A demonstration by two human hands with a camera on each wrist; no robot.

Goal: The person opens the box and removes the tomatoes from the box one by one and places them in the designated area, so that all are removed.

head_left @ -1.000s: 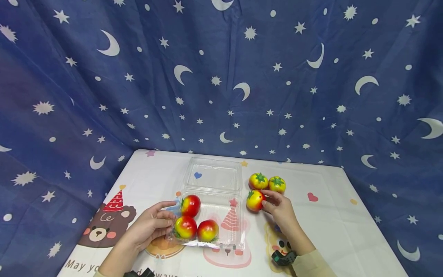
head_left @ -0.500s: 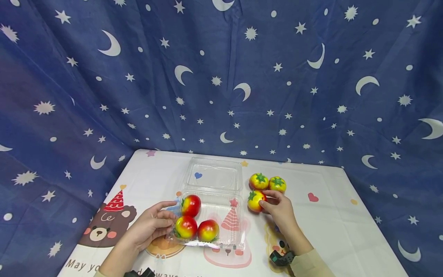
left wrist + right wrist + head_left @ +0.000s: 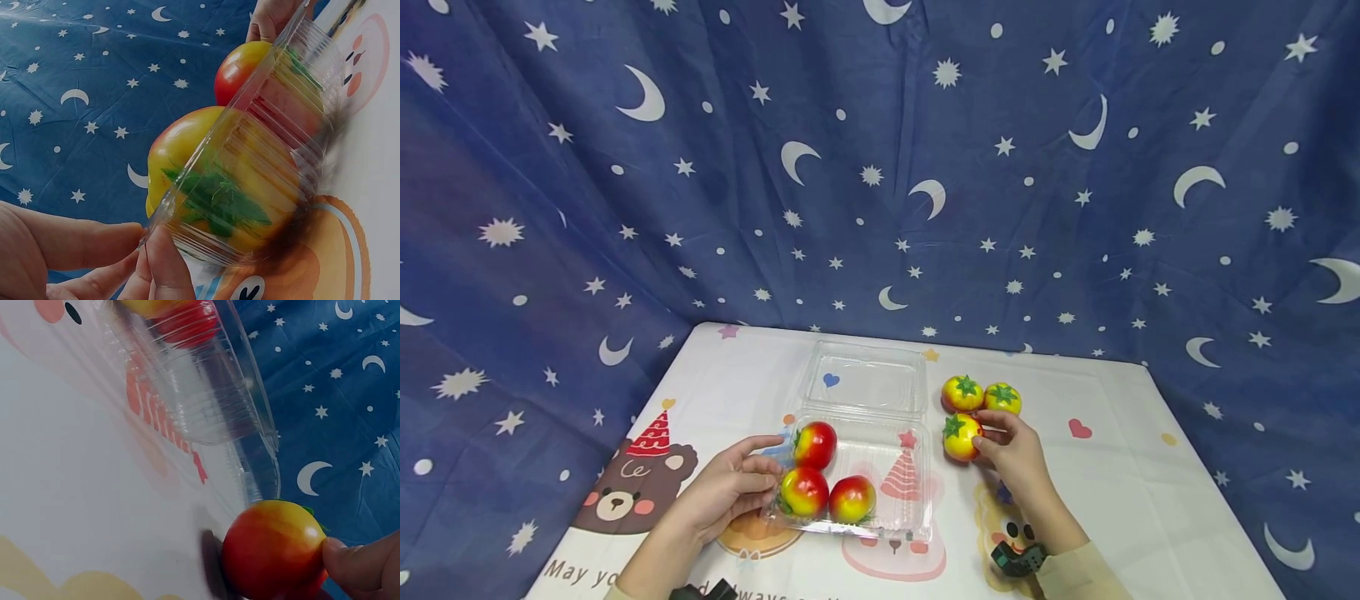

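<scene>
A clear plastic clamshell box (image 3: 898,517) lies with its lid folded back, three red-and-yellow tomatoes in its left and front part. At its left edge my left hand (image 3: 733,483) pinches the rim; thumb and fingers meet on that rim in the left wrist view, beside a tomato (image 3: 219,181) seen through the wall. To the right of the box, my right hand (image 3: 1011,450) grips another tomato (image 3: 962,437) between thumb and fingers, its green leafy top tilted up and leftward. The right wrist view shows the thumb against this tomato's (image 3: 272,550) side.
Just behind the gripped tomato sit two more tomatoes, one on the left (image 3: 962,393) and one on the right (image 3: 1002,398). The box's open lid (image 3: 865,379) extends toward the back. A printed white cloth (image 3: 1120,467) covers the table, and a blue star-and-moon curtain (image 3: 880,167) hangs behind it.
The gripped tomato has shifted slightly right and turned, so more of its green top faces the head camera. My right hand moved with it; my left hand stayed on the box.
</scene>
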